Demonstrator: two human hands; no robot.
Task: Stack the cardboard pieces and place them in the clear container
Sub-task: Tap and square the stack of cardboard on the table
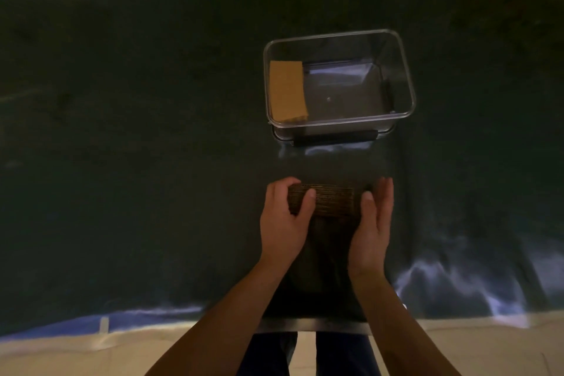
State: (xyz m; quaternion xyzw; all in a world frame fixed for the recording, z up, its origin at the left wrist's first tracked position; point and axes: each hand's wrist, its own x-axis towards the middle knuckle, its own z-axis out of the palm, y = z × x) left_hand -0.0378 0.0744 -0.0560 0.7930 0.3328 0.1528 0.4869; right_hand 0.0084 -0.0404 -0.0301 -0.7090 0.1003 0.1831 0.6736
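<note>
Pretty dim shot, but you can make out both hands on a stack of cardboard pieces (325, 200) sitting on a dark cloth-covered table (137, 162). The left hand (282, 223) is wrapped around the stack's left end, fingers curled over the far edge and the thumb pressed on the near face, so it's clamped on it. The right hand (374, 229) is flat and upright against the stack's right end, fingers straight and together, thumb tip touching the near right corner. More of a press against the side than a real grip, and the stack sits squeezed between the 2 hands.

Beyond the fingertips, well apart from them, is the clear container (399, 70), open on top. Inside it, against its left wall, lies 1 tan cardboard stack (287, 90). The rest of the container floor looks bare. I can't tell how many pieces are in the stack between the hands, too dark.
</note>
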